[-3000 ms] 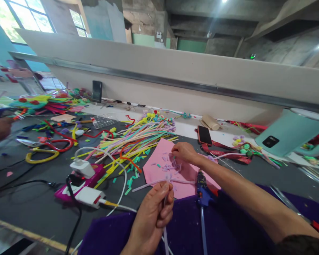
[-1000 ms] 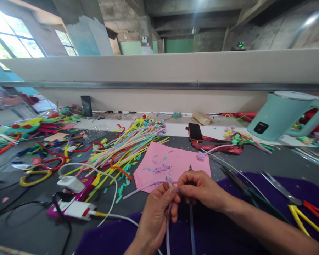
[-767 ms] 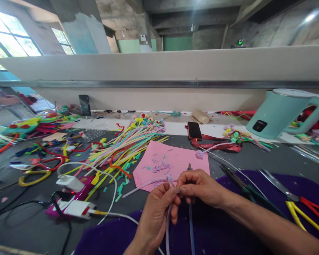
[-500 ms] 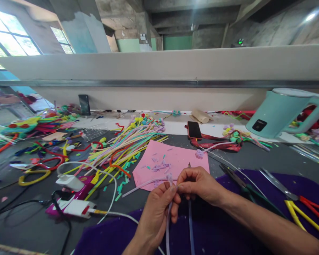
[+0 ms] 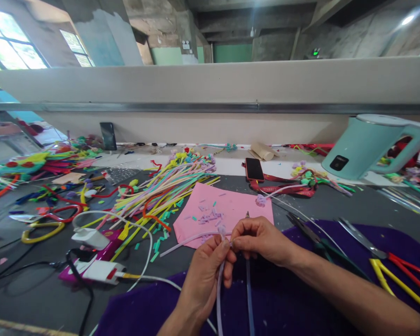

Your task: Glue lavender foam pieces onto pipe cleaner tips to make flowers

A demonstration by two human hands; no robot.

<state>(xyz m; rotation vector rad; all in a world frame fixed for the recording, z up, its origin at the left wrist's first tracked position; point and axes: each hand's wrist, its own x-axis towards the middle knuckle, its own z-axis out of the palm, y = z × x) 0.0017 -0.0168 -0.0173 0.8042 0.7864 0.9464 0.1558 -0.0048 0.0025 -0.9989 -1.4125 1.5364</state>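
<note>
Item 1. L hand (image 5: pixel 206 270): thumb + fingers clamped on lilac stem (image 5: pixel 220 298), just below fuzzy tuft (image 5: pixel 221 229), apparently at its upper end; remainder hanging down twd wearer, over purple cloth (image 5: pixel 140 305).

Item 2. R hand (image 5: pixel 262 240): fingertips pinched tog. right by L fingertips, contact hard to tell; poss. lilac scrap in pinch, too sm. to confirm.

Item 3. Change: vs 3 s ago, R hand back from lilac cut bits (image 5: pixel 210 218) on pink sheet (image 5: pixel 240 200), now up against L hand; over last sec., approx. same pose. Meaning (judged): pick-up from pile done for now, fine two-handed work at one spot under tuft.

Item 4. Nearby: 2nd lilac length (image 5: pixel 187 242), across sheet's near edge; finished-looking lilac curl (image 5: pixel 261 199) at R side of sheet; metal tip (image 5: pixel 247 214) just beyond R hand.

Item 5. Further off: mixed-colour stem bundle (image 5: pixel 168 186), L of sheet; pliers (image 5: pixel 317 240) + scissors (image 5: pixel 381 252), R side; mint kettle (image 5: pixel 367 147), far R.
</note>
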